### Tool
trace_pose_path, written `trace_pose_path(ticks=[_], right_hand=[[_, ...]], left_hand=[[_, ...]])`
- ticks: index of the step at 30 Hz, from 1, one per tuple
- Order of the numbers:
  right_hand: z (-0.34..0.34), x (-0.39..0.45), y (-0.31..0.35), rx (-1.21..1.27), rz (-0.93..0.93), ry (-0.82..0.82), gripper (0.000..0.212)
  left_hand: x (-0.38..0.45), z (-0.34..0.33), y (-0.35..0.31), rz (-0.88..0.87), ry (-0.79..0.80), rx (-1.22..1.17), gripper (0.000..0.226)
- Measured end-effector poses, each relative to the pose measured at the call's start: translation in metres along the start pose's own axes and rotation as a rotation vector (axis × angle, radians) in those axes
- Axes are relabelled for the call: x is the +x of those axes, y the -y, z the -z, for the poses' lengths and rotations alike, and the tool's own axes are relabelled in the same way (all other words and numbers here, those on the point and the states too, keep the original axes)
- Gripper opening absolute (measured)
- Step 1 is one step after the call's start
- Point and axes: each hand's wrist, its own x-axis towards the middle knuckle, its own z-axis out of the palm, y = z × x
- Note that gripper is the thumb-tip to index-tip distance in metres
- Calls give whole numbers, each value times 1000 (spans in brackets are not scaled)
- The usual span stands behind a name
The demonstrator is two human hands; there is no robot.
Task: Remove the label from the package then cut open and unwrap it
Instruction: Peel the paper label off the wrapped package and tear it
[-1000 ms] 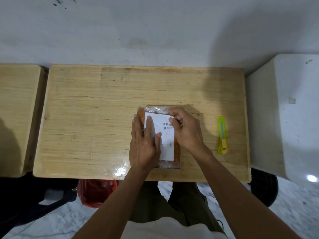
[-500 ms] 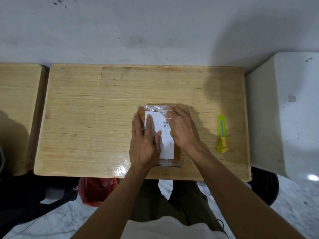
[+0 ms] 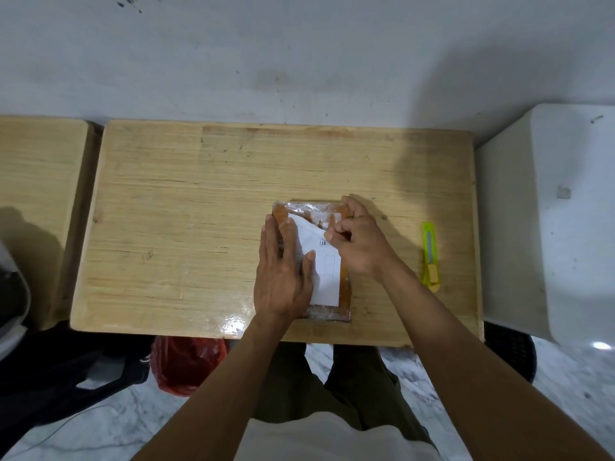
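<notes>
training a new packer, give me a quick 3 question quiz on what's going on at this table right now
1. True or false: the white label is already fully off the package.
2. Which hand pinches the label's peeled corner? A) left hand B) right hand
3. Fill in: the yellow-green utility knife lies on the wooden table to the ___ of the package, untouched.

Key:
1. False; only the far right corner is lifted.
2. B; the left hand presses flat on the package.
3. right
</notes>
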Motion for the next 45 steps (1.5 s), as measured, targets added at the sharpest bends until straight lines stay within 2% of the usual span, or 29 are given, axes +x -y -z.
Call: trace_pose_path(ticks=[7, 11, 15, 22, 24, 28, 35, 38, 45], right_hand=[[14, 0, -1, 191, -62, 183, 28], [14, -1, -1, 271, -68, 161, 20], [13, -3, -4, 324, -61, 151, 22], [25, -4, 0, 427, -79, 266, 14], [24, -4, -1, 372, -61, 219, 15], [12, -3, -7, 171, -1, 24, 27], [3, -5, -5, -25, 105, -150, 8], [1, -7, 3, -108, 110, -119, 35], [30, -15, 19, -170, 34, 198, 33]], left_hand=[[1, 3, -1, -54, -10, -16, 71], [1, 4, -1, -60, 2, -50, 74], [2, 2, 8, -99, 8, -42, 76], [0, -1, 12, 50, 91, -60, 78], [0, 0, 11, 59, 102, -61, 83], [-8, 7, 10, 63, 161, -38, 99], [-39, 12, 19, 118, 266, 12, 123], [-38, 13, 22, 112, 276, 5, 134], [-38, 11, 22, 81, 218, -77, 132]])
